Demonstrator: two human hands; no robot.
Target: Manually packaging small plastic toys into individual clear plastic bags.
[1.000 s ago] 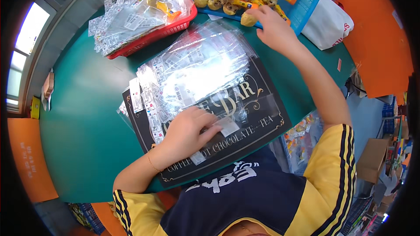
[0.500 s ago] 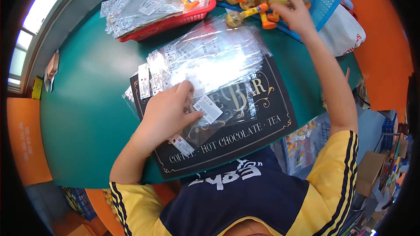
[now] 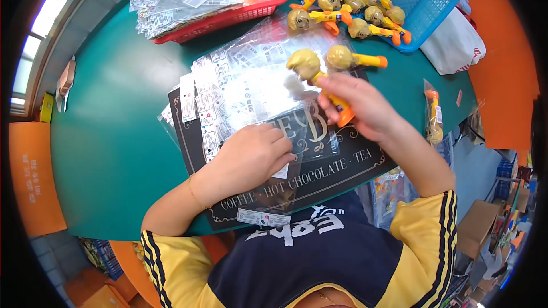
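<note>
My right hand point(image 3: 365, 105) is closed round the yellow handle of a toy with a round gold head point(image 3: 303, 64) and an orange end, held above the printed dark mat point(image 3: 317, 179). My left hand point(image 3: 251, 157) has its fingers curled on a clear plastic bag point(image 3: 271, 194) with a white label strip along its lower edge. Some of that bag is hidden under the hand. Beyond it lies a fanned stack of clear labelled bags point(image 3: 245, 88), shiny with glare. Another gold-headed toy point(image 3: 341, 57) rests by the stack's right side.
At the back left, a red basket point(image 3: 222, 23) is heaped with bags, one holding a toy. A blue basket point(image 3: 436, 11) at the back right holds several toys, some spilling over its near edge. A bagged toy point(image 3: 434, 115) and white bag point(image 3: 454, 43) lie right.
My right hand has come back from the blue basket with a toy. Another toy now lies beside the stack. My left hand has shifted right and nearer me, drawing a bag along.
</note>
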